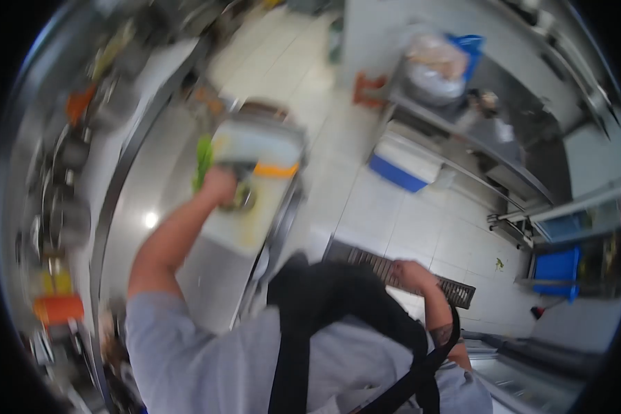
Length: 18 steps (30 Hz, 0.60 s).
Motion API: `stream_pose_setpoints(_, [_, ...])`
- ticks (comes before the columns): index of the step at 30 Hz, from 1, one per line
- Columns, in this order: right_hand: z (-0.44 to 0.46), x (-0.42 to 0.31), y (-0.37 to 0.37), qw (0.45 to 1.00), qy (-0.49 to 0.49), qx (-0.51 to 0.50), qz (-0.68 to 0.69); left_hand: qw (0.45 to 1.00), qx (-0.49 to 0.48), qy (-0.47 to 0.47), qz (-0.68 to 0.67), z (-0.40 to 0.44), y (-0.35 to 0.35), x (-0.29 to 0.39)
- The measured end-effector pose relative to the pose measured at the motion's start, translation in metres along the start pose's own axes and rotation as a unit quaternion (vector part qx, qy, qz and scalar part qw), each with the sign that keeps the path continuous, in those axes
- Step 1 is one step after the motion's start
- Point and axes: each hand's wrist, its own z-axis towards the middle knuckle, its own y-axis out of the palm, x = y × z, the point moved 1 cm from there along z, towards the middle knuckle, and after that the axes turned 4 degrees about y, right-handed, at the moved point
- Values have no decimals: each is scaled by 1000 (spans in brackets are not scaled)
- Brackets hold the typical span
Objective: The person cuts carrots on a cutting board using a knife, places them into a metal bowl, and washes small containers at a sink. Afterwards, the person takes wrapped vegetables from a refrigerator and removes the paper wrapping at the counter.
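Note:
My left hand (pixel 221 185) is over a white cutting board (pixel 248 228), with its fingers closed and blurred. It is right beside a small round bowl-like thing (pixel 244 197); whether the fingers grip its rim is hidden. Just beyond the hand, a knife with an orange handle (pixel 277 170) lies across the board. Green leaves (pixel 204 159) are at the board's left edge. My right hand (pixel 414 274) hangs away from the counter, above the floor, its fingers curled in with nothing visible in them.
The board rests on a steel counter (pixel 207 276). A shelf of pots and containers (pixel 69 207) runs along the left. A floor drain grate (pixel 455 293) is below my right hand. Across the aisle stands a steel table (pixel 531 124) with bags on it and a blue-and-white box (pixel 403 162) underneath.

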Motion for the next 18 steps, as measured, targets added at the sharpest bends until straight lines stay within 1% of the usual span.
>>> stream_pose_setpoints(2, [6,-41,-24,1000,11,-26,7,1000,5,2,15,-30,-31,-15])
stream_pose_setpoints(3, [15,-53,-26,999,1,-50,-10,1000,13,-18,-13,-46,-47,-23])
stream_pose_setpoints(5, [32,-74,-34,999,-14,-50,8,991,3,-59,-117,-72,-66,-39])
stream_pose_setpoints(6, [43,-81,-36,998,-24,-57,-3,989,-2,-73,-125,-79,-60,-43])
stream_pose_setpoints(8, [66,-92,-39,991,-92,-75,-69,953,86,-125,-263,-95,-48,-49])
stream_pose_setpoints(10, [82,-109,-54,986,-115,-92,-78,930,85,-183,-306,-99,-24,-45])
stream_pose_setpoints(11, [95,-112,-58,981,-142,-99,-85,889,158,-188,-387,-106,-11,-38])
stream_pose_setpoints(12, [108,-114,-62,975,-170,-107,-93,835,232,-194,-459,-115,-1,-30])
stream_pose_setpoints(13, [118,-119,-68,968,-192,-119,-113,789,243,-189,-532,-126,8,-23])
stream_pose_setpoints(14, [127,-126,-73,956,-212,-133,-154,778,248,-222,-533,-139,16,-10])
stream_pose_setpoints(16, [147,-135,-78,928,-263,-154,-215,608,310,-262,-683,-172,24,23])
stream_pose_setpoints(17, [155,-139,-77,912,-308,-161,-219,594,320,-297,-675,-194,21,42])
stream_pose_setpoints(18, [163,-142,-75,893,-353,-171,-221,529,357,-322,-699,-216,16,63])
